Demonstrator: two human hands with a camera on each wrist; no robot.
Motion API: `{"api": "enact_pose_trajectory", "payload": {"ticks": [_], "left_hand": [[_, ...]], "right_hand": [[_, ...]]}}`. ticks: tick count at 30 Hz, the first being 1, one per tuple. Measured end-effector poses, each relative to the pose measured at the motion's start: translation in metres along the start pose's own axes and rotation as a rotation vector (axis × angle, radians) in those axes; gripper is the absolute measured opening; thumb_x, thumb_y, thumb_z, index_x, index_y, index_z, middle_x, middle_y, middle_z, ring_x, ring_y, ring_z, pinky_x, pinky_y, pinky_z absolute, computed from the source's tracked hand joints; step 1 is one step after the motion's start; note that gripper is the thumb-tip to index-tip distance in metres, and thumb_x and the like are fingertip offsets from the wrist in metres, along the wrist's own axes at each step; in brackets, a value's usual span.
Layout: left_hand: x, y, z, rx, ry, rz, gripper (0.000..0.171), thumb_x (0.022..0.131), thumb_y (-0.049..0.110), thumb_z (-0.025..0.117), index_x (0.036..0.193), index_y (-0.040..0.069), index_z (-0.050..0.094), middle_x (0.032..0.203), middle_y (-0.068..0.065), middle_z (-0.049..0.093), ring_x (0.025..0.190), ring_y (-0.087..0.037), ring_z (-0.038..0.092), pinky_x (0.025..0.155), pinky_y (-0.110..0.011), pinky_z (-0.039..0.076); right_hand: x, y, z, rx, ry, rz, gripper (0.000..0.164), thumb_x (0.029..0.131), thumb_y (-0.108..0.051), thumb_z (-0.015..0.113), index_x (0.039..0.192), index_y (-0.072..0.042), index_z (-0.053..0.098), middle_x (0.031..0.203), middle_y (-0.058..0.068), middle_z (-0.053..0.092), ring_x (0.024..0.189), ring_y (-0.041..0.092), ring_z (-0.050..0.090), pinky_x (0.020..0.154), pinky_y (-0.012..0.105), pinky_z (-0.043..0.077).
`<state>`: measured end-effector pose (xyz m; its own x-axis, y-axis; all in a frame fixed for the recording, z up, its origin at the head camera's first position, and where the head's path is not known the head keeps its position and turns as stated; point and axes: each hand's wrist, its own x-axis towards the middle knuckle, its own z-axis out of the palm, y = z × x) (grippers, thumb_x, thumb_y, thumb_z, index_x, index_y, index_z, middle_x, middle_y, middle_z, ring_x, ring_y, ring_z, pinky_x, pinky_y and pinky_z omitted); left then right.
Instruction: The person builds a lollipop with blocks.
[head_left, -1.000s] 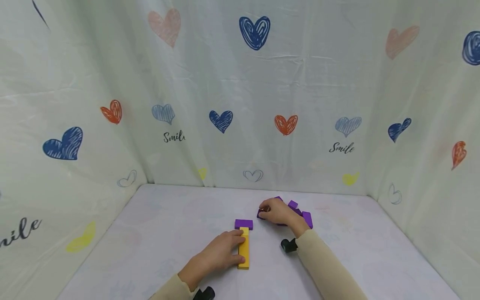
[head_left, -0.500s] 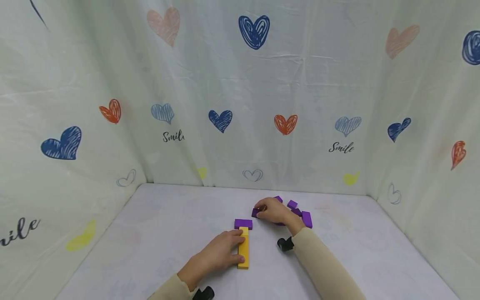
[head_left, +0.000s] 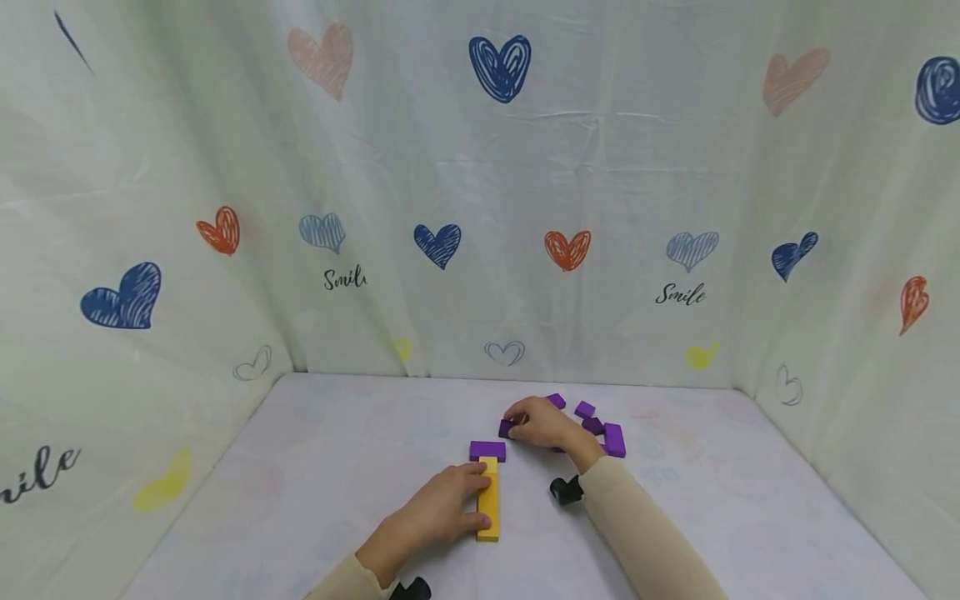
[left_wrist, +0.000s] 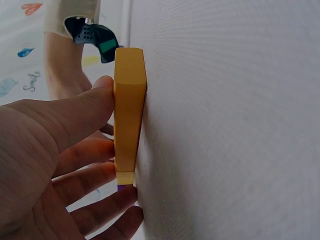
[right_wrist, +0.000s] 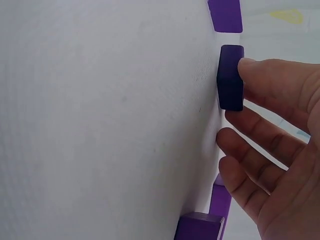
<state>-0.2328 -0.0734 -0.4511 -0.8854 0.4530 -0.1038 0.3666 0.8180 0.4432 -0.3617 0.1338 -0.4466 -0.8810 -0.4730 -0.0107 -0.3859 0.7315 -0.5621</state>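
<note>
A long yellow block (head_left: 488, 504) lies on the table, with a small yellow block (left_wrist: 125, 178) at its far end. A flat purple block (head_left: 487, 451) lies crosswise against that end. My left hand (head_left: 438, 508) rests along the yellow blocks, thumb near the close end and fingertips near the far end, not curled round them. Beyond and to the right, my right hand (head_left: 546, 423) pinches a dark purple block (right_wrist: 231, 77) between thumb and fingers, low over the table; whether it touches the surface I cannot tell.
Several purple blocks (head_left: 613, 440) lie loosely grouped just right of my right hand, partly hidden by it. A white table (head_left: 360, 417) bears everything. A curtain printed with hearts (head_left: 442, 317) hangs along the back and sides.
My right hand has moved a little to the left with the dark purple block, away from the loose purple group and closer to the crosswise block. The left hand has stayed in place.
</note>
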Motion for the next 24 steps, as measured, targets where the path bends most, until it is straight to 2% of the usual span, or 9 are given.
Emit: {"api": "enact_pose_trajectory", "payload": {"ticks": [7, 16, 24], "left_hand": [[-0.001, 0.001, 0.0, -0.001, -0.013, -0.01, 0.057, 0.08, 0.043, 0.074, 0.128, 0.015, 0.062, 0.141, -0.003, 0.049, 0.128, -0.024, 0.046, 0.106, -0.044, 0.038], [-0.004, 0.0, -0.003, -0.003, -0.005, 0.028, 0.056, 0.082, 0.041, 0.073, 0.129, 0.013, 0.061, 0.141, -0.004, 0.049, 0.128, -0.025, 0.046, 0.106, -0.044, 0.038], [-0.004, 0.0, -0.003, -0.007, -0.004, 0.022, 0.057, 0.082, 0.041, 0.073, 0.129, 0.013, 0.061, 0.141, -0.004, 0.049, 0.128, -0.025, 0.046, 0.106, -0.044, 0.038]], "right_hand": [[-0.004, -0.001, 0.002, 0.008, 0.0, 0.044, 0.024, 0.089, -0.021, 0.067, 0.112, -0.014, 0.069, 0.096, -0.002, 0.063, 0.085, 0.015, 0.056, 0.08, 0.036, 0.051], [0.002, -0.002, 0.004, -0.002, 0.003, 0.0, 0.02, 0.09, -0.018, 0.066, 0.109, -0.014, 0.07, 0.092, -0.004, 0.063, 0.083, 0.014, 0.055, 0.078, 0.034, 0.051], [0.009, -0.009, 0.008, 0.024, -0.018, -0.013, 0.019, 0.09, -0.017, 0.066, 0.109, -0.015, 0.071, 0.093, -0.005, 0.064, 0.084, 0.014, 0.056, 0.08, 0.034, 0.052]]}}
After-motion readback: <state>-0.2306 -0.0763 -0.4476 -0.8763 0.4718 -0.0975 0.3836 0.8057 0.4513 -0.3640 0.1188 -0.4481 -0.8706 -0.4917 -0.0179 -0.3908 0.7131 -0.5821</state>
